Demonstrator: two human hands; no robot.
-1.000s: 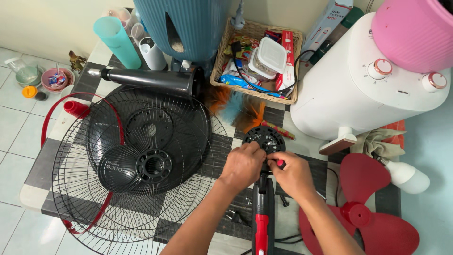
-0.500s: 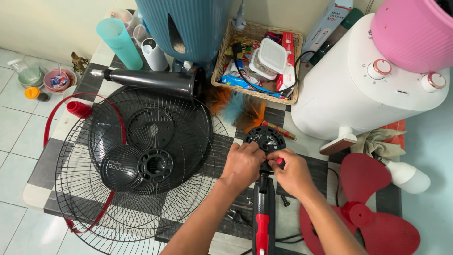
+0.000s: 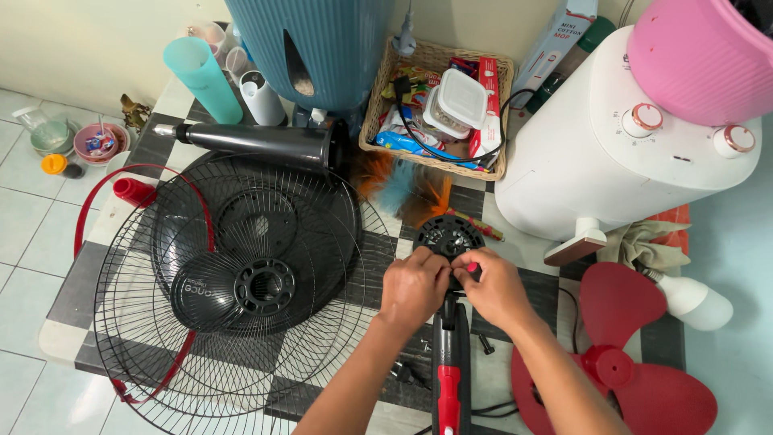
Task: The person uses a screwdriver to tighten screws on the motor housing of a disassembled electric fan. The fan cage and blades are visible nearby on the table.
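Hands barely shifted since the earlier frame, same spot on the motor. Head view: left hand and right hand both curled narrow, pinching the black fan motor housing at centre, just above the red-black fan neck. Wire fan guard at 9 o'clock, red fan blade at 4 o'clock, wicker basket at 12.

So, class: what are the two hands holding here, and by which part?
Both the left hand and the right hand grip the black fan motor housing at its near end, where it joins the black-and-red neck. A small red part shows between the fingers.
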